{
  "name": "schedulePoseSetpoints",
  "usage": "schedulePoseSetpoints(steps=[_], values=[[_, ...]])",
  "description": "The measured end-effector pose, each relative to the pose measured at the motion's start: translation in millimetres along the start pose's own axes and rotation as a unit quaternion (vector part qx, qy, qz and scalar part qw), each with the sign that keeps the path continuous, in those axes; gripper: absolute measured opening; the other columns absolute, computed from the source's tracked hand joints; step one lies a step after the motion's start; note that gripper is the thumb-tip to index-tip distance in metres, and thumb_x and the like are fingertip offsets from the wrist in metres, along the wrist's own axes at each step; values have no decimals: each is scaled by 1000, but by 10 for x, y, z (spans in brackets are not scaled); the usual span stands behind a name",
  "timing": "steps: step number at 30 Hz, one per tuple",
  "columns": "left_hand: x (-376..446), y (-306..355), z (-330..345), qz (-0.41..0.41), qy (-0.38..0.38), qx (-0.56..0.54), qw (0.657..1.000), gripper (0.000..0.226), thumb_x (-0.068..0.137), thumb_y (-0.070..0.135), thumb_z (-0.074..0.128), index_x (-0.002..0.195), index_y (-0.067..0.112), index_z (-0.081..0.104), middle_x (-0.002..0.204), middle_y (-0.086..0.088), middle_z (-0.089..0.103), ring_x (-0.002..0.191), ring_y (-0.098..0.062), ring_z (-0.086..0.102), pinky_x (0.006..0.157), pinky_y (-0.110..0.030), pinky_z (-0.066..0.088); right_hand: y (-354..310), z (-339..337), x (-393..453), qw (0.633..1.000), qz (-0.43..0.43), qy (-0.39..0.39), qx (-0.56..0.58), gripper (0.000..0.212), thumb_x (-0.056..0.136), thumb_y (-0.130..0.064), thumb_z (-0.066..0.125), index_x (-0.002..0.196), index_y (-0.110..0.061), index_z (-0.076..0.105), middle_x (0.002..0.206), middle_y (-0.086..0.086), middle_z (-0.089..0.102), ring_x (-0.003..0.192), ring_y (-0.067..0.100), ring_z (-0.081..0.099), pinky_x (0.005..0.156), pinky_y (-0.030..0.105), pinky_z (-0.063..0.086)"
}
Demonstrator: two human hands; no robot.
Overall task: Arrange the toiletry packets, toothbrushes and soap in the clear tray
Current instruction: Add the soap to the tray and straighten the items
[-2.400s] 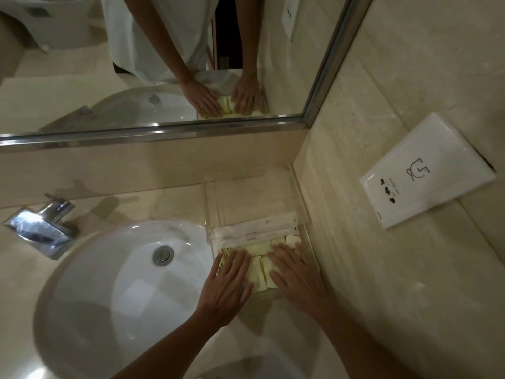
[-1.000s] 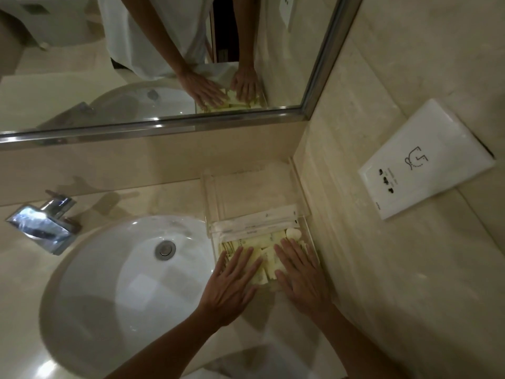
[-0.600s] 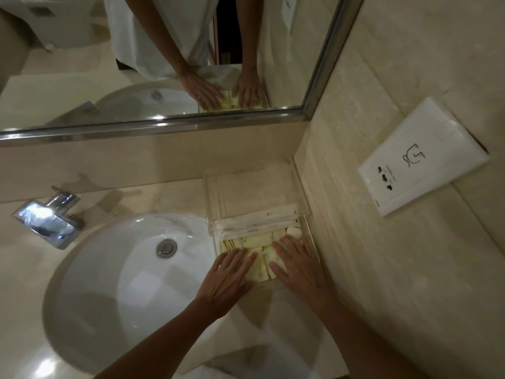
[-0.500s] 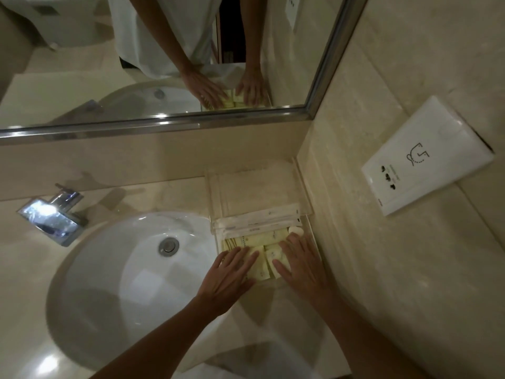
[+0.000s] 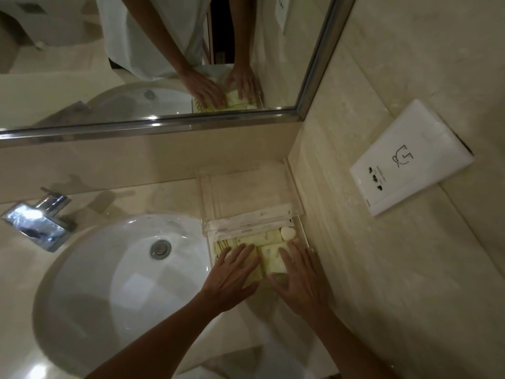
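A clear tray (image 5: 210,198) stands on the counter in the corner by the right wall. Wrapped toothbrushes (image 5: 251,218) lie across its middle. Pale yellow toiletry packets (image 5: 269,258) fill its near half, and a small round white soap (image 5: 287,232) sits at the right, just behind them. My left hand (image 5: 232,274) lies flat with spread fingers on the left packets. My right hand (image 5: 299,280) rests flat on the right packets, its fingertips close to the soap. The packets under both palms are hidden.
A white oval sink (image 5: 117,274) with a metal drain (image 5: 160,248) lies left of the tray. A chrome tap (image 5: 41,217) stands at far left. A mirror (image 5: 153,50) runs along the back wall. A white socket plate (image 5: 410,157) is on the right wall.
Both hands stay flat on the packets. They have shifted slightly over the last seconds, and the packets lie a little straighter. The head camera has moved a bit.
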State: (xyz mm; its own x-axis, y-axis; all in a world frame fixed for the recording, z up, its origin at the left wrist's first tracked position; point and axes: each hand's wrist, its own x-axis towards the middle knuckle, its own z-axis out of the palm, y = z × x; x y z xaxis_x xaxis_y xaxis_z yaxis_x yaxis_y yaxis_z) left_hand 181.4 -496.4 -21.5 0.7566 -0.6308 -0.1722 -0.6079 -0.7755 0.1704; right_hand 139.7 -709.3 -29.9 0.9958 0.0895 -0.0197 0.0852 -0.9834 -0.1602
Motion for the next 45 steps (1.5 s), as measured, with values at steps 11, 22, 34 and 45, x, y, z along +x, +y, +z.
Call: schedulePoseSetpoints(steps=[11,22,34,45], values=[[-1,-31,48,5,-11,-2,1000,60,87,63,34,136,30,38,146,-7,43,134,-28,43,106,-52,39,15,49,147,992,-115,-14,55,55,94,-50,44,139,-19,44,151,-1,39,146,12,19,119,43,18],[-307,-138,100,-27,35,2,999,77,88,66,30,151,26,7,160,-9,7,146,-29,7,114,-54,10,173,-28,-48,993,-116,4,14,79,85,-62,51,149,-22,29,158,2,24,147,19,17,119,47,13],[-353,-227,174,-1,-8,46,999,81,87,67,35,151,26,6,159,-13,10,144,-34,13,112,-56,11,375,79,93,977,-169,-89,-96,76,88,-56,46,151,-24,19,160,2,19,148,24,15,116,47,17],[-151,-397,72,-4,11,84,996,84,86,67,38,151,26,4,160,-7,8,145,-31,10,116,-59,13,325,-50,392,974,-162,-117,-111,75,86,-54,50,150,-24,24,159,1,22,147,23,15,119,43,7]])
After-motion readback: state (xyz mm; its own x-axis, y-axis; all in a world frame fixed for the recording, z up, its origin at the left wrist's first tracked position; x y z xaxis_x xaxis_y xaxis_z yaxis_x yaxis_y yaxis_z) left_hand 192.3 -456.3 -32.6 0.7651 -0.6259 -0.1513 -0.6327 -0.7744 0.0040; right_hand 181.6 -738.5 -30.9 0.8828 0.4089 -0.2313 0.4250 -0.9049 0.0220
